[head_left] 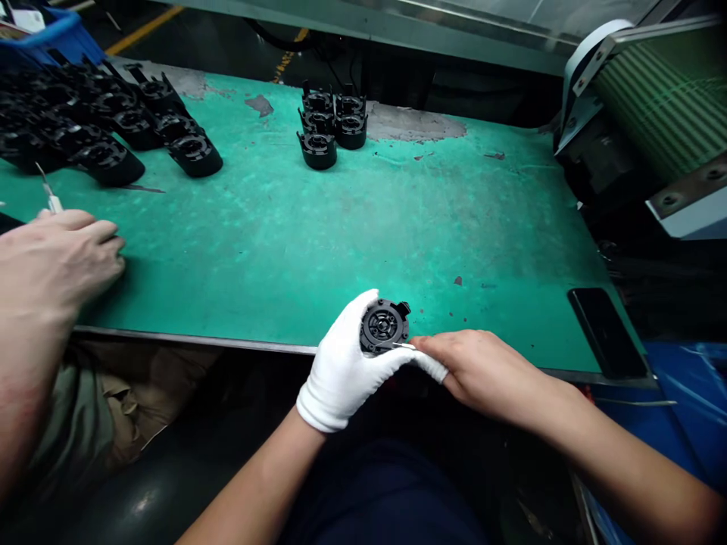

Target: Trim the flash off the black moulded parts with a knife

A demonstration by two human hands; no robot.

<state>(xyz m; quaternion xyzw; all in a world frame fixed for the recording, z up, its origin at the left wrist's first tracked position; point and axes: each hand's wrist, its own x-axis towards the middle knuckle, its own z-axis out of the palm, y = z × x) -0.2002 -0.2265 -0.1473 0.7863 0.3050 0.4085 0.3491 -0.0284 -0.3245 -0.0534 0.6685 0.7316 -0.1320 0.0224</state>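
My left hand [344, 359], in a white glove, is closed around a round black plastic part [385, 325] just over the table's front edge. The part's ringed face is turned up, and a small tab juts from its upper right rim. Bare and closed, my right hand [474, 363] meets the part at its lower right. From its fingertips a thin, pale blade-like tool [404, 345] points left across the part's lower rim. The tool's handle is hidden in my fingers.
Several black cylindrical housings [318, 150] stand at the table's back middle, with many more [196, 151] at the left. A co-worker's hand [68, 253] holds a slim knife [52, 198]. A phone [606, 331] lies right; a green-belted conveyor [670, 98] stands beyond.
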